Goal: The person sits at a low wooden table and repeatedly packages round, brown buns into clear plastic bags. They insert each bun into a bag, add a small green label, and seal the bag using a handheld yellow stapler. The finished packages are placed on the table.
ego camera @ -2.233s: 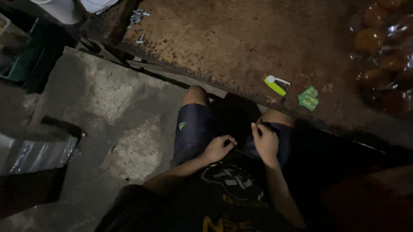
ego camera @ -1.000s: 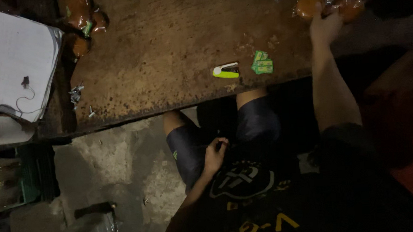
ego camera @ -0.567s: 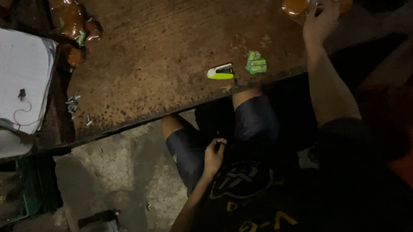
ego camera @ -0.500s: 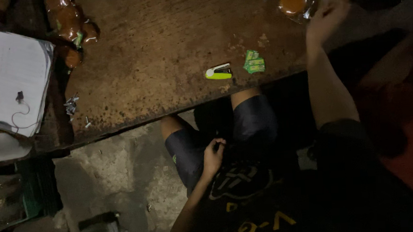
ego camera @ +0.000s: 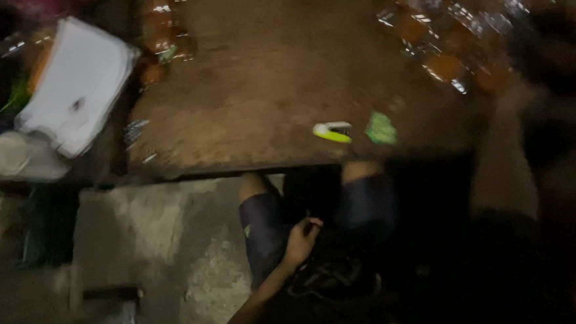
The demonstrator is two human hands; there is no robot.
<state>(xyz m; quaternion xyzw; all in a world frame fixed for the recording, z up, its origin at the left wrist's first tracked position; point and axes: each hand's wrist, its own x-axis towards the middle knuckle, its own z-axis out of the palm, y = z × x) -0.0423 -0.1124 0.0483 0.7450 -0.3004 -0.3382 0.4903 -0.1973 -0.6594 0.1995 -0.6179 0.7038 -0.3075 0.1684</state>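
Left hand (ego camera: pixel 302 240) rests loosely curled in the lap, below the table (ego camera: pixel 265 97) edge, holding nothing visible. Right hand (ego camera: pixel 511 94), blurred, reaches past the table's yellow-green stapler (ego camera: pixel 332 132) to the bagged oranges (ego camera: pixel 452 41); grip cannot be told.

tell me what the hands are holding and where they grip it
The left hand rests on the lap and seems empty. The right arm reaches toward the bagged oranges, but blur hides any grip.
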